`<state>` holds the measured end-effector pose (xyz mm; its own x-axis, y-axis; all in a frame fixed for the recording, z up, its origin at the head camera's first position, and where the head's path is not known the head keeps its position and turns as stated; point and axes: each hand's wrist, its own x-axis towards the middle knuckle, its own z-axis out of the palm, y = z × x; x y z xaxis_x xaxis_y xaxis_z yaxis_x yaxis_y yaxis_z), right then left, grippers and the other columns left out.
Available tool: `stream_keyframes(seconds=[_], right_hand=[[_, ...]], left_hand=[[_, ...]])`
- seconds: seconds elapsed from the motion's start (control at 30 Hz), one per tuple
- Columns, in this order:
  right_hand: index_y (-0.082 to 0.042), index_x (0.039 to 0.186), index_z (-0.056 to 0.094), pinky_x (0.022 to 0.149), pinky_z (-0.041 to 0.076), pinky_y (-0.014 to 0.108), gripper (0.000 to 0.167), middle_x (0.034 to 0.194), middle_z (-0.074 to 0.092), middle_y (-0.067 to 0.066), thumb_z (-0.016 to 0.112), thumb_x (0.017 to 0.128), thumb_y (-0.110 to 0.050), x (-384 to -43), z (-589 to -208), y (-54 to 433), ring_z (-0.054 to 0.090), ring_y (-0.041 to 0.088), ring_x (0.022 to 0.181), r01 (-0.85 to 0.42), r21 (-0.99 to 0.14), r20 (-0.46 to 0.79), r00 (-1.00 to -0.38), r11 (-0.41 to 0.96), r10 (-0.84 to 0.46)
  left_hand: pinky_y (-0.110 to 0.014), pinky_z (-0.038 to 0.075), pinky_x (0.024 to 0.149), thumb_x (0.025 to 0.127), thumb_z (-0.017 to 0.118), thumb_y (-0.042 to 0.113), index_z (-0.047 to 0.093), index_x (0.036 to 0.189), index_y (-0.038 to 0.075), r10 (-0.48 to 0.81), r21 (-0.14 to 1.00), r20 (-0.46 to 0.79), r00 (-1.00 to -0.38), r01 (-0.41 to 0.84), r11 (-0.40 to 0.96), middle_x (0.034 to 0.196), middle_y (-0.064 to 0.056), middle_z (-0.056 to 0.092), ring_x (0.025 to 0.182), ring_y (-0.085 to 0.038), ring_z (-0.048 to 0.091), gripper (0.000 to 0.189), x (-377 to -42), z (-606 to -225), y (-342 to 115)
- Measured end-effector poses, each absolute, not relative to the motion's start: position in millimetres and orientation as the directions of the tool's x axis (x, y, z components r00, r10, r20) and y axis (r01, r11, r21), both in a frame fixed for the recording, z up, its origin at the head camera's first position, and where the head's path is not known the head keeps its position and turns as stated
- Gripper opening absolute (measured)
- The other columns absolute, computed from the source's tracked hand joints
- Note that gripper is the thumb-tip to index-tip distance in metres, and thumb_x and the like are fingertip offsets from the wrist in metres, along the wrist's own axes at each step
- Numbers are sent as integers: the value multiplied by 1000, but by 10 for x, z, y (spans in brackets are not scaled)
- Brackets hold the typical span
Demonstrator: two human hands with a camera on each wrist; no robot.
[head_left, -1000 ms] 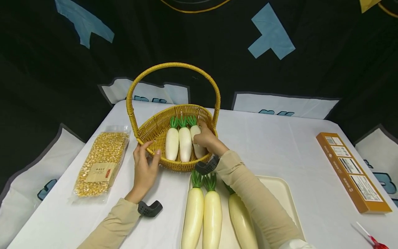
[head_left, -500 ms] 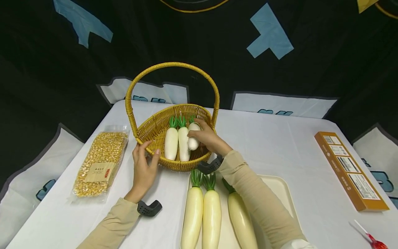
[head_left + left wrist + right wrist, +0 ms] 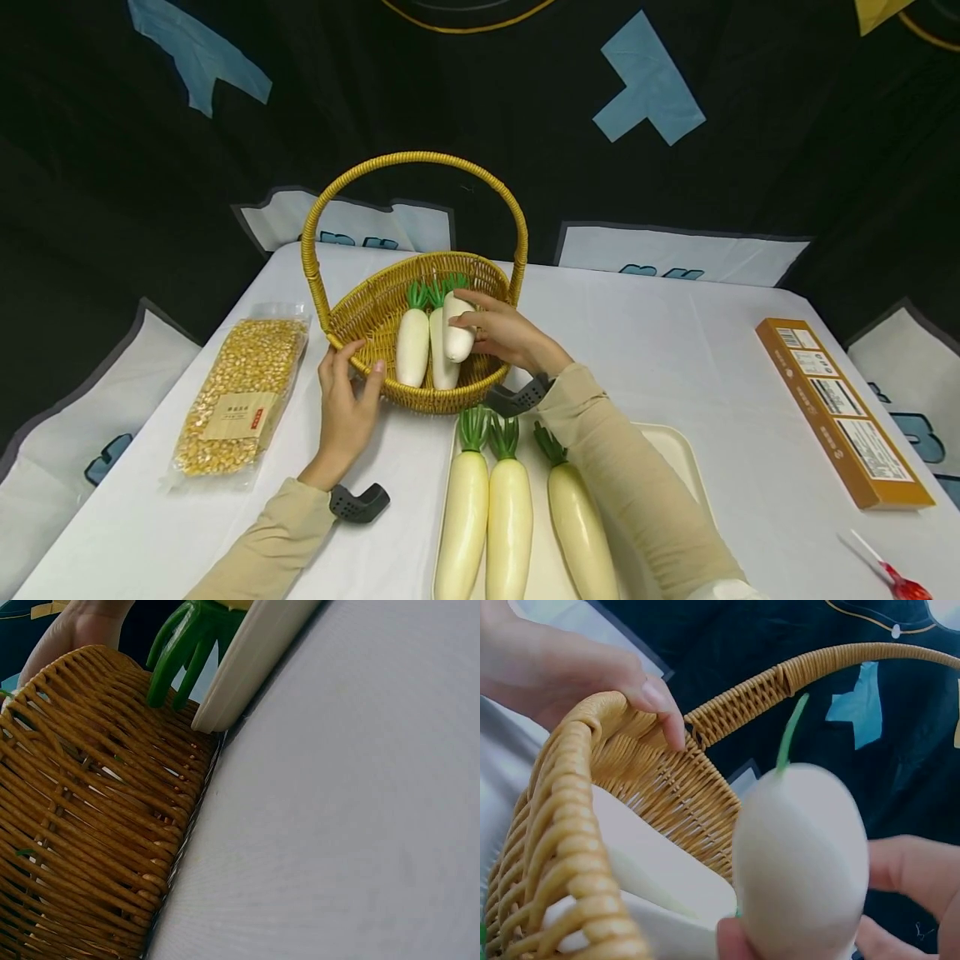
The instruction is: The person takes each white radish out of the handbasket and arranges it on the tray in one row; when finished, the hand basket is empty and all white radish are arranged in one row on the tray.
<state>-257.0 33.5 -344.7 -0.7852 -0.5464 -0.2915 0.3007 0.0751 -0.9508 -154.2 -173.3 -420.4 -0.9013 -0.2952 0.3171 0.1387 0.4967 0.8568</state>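
My right hand (image 3: 513, 335) pinches a small white radish (image 3: 456, 329) with a green top, raised over the right side of the yellow wicker basket (image 3: 442, 402). Close up in the right wrist view, thumb and fingers hold the radish (image 3: 799, 855) from both sides. Two more white radishes lie in the basket, one at the left (image 3: 412, 348) and one partly covered by the held radish. My left hand (image 3: 351, 412) grips the basket's front left rim, with fingertips over the edge. The left wrist view mainly shows the basket's woven side (image 3: 97, 802).
In front of the basket lies a cream tray (image 3: 678, 446) with several-leaved larger radishes (image 3: 510, 525), partly under my right forearm. A bag of corn kernels (image 3: 247, 375) lies left, an orange-brown box (image 3: 843, 408) right. Near the right front is a red lollipop (image 3: 907, 587). The basket handle arches overhead.
My right hand has lifted the right-hand radish off the basket's bottom, tipped it and shifted it left over the middle radish. My left hand has stayed at the rim.
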Motion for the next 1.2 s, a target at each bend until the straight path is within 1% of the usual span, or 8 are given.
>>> stream_keyframes(seconds=[0.13, 0.33, 0.57, 0.7, 0.8, 0.9, 1.0, 1.2], right_hand=[[-24, 140, 31, 95, 40, 37, 54, 141, 35, 8, 49, 91, -10, -2544, -3454, 370, 45, 22, 118, 251, -968, -208, -790, 5, -576], [-26, 138, 34, 88, 44, 33, 54, 132, 38, 13, 54, 90, -13, -2449, -3452, 436, 50, 18, 107, 167, -983, -98, -818, -71, -566], [-28, 132, 40, 84, 46, 34, 52, 119, 43, 12, 61, 86, -20, -2197, -3439, 602, 52, 19, 102, -7, -999, -21, -828, 48, -560], [-24, 129, 41, 80, 49, 35, 53, 123, 44, 10, 66, 82, -20, -2016, -3411, 774, 54, 21, 102, -86, -994, 27, -813, 73, -582], [-20, 128, 42, 81, 48, 35, 55, 132, 38, 6, 68, 80, -19, -1866, -3366, 953, 52, 23, 107, -116, -989, 39, -803, 93, -595], [-16, 128, 40, 79, 50, 37, 57, 137, 31, 6, 70, 79, -15, -1714, -3331, 1153, 50, 25, 109, -122, -987, 34, -788, 101, -615], [-12, 128, 39, 75, 52, 38, 59, 136, 29, 10, 70, 77, -10, -1578, -3316, 1373, 51, 26, 104, -124, -985, 22, -772, 117, -635], [-11, 126, 36, 74, 53, 35, 61, 132, 26, 15, 71, 76, -11, -1314, -3388, 1866, 57, 26, 95, -134, -957, -65, -766, 258, -640]], left_hand=[[-33, 32, 79, 91, 50, 29, 38, 130, 14, -292, 855, 323, -900, 145, 497, 140, -21, 20, 95, -30, 42, 43, -1545, -4204, -1727], [-35, 32, 79, 92, 50, 30, 38, 130, 13, -288, 854, 326, -900, 150, 498, 140, -21, 20, 95, -28, 42, 44, -1556, -4207, -1721], [-34, 33, 81, 92, 50, 31, 37, 131, 14, -288, 859, 305, -908, 131, 496, 142, -21, 19, 95, -26, 42, 44, -1543, -4217, -1717], [-37, 33, 82, 92, 50, 32, 37, 131, 16, -289, 859, 298, -910, 124, 497, 143, -21, 17, 101, -29, 42, 44, -1541, -4221, -1711], [-38, 33, 84, 92, 50, 33, 37, 131, 16, -291, 859, 298, -909, 122, 497, 143, -21, 17, 104, -30, 41, 44, -1539, -4223, -1706], [-37, 33, 83, 92, 50, 33, 37, 131, 16, -292, 857, 300, -908, 123, 500, 142, -21, 18, 102, -30, 41, 45, -1537, -4223, -1710], [-35, 32, 80, 92, 49, 33, 37, 131, 15, -292, 854, 309, -905, 129, 504, 141, -22, 19, 97, -28, 42, 44, -1534, -4220, -1721], [-33, 32, 78, 92, 50, 30, 38, 130, 14, -292, 855, 324, -900, 146, 497, 139, -22, 21, 93, -27, 42, 43, -1535, -4221, -1733]])
